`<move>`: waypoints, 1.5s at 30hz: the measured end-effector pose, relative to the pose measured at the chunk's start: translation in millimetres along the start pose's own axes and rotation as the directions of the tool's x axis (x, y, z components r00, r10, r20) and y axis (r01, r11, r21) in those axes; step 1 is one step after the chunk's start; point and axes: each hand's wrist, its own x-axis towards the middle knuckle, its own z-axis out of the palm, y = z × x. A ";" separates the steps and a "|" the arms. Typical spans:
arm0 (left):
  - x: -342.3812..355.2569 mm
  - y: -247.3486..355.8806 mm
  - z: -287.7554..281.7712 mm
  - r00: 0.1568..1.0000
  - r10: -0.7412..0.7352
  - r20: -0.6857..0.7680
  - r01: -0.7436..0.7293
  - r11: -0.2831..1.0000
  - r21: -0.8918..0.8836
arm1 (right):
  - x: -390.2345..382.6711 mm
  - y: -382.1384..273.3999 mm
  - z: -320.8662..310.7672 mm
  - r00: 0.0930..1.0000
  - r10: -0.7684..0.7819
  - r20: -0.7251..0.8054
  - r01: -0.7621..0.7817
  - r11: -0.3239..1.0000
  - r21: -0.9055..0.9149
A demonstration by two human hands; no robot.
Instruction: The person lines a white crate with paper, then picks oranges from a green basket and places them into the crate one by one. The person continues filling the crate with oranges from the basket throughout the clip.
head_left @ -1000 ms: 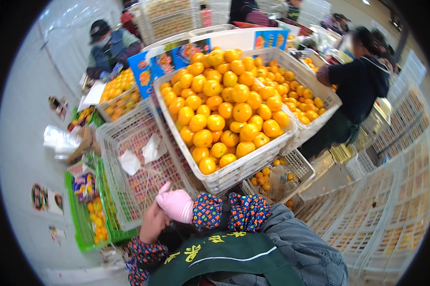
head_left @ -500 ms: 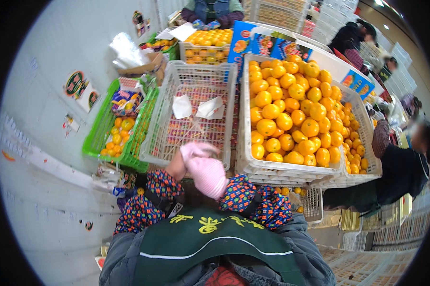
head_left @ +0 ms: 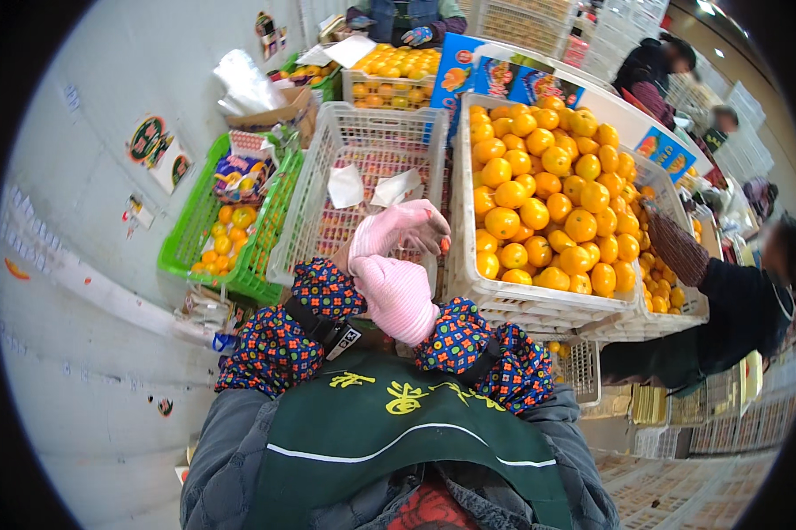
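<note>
My left hand, with a pink glove partly over it and its curved fingers showing, is raised above the near end of a grey plastic crate with two white papers inside. My right hand, in a striped pink glove, is closed on the glove's cuff at my left wrist. Just right of my hands, a white crate is heaped with orange citrus fruit. I wear patterned sleeve covers over both forearms.
A green crate of fruit stands left, beside a pale wall. Behind are a cardboard box and another fruit crate. A person is at the back; a co-worker reaches into fruit at right, near stacked crates.
My view has swung left since a second ago. My left hand has risen with its fingers extending out beyond my right hand, which now sits lower, at the wrist.
</note>
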 end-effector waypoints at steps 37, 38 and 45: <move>244.7 40.1 -212.7 0.879 0.282 -0.385 0.098 0.682 0.724 | -151.6 127.6 -197.4 0.689 0.571 -0.447 -0.714 0.641 -0.282; 262.7 46.0 -214.7 0.867 0.330 -0.372 0.074 0.654 0.753 | -155.5 135.6 -200.7 0.701 0.572 -0.425 -0.698 0.673 -0.246; 368.4 46.7 -255.6 0.820 0.392 -0.418 0.066 0.660 0.749 | -175.4 171.6 -217.6 0.780 0.504 -0.370 -0.585 0.797 -0.149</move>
